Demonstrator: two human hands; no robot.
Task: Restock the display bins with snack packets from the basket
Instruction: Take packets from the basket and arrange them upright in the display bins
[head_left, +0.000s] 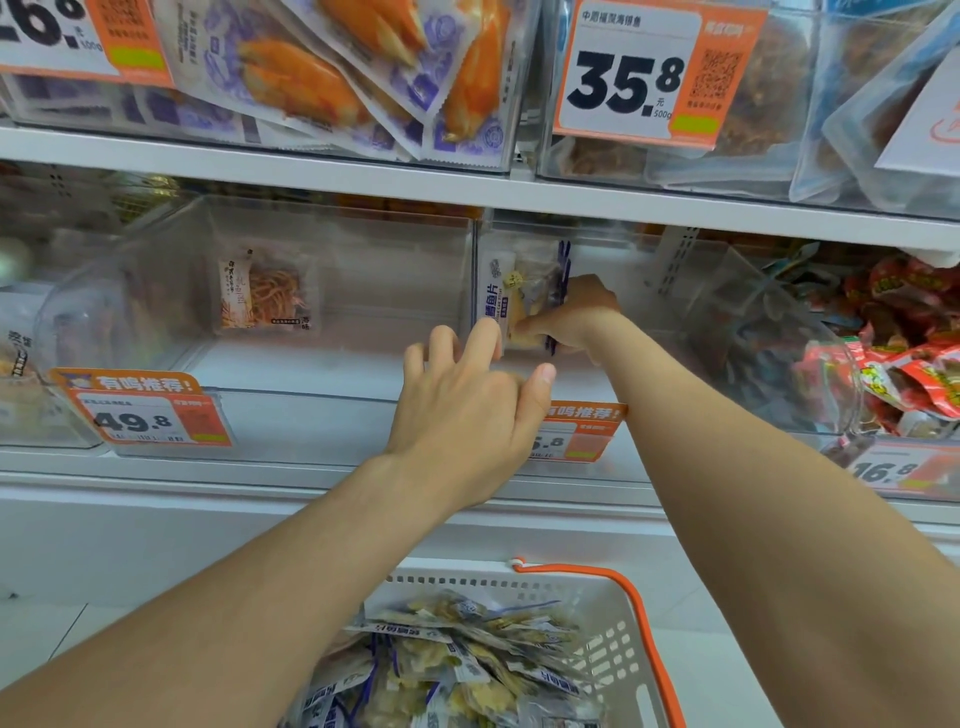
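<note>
Bright, even shop light falls from above, leaving only faint, soft shadows. The clear bins (363, 280) look hazy and motion-blurred, and the white shelf edge (311, 169) bows with wide-angle distortion.

Both arms are reaching forward. The left grip (467, 400) is hovering, fingers spread. The right grip (576, 317) is holding a packet (511, 296).
</note>
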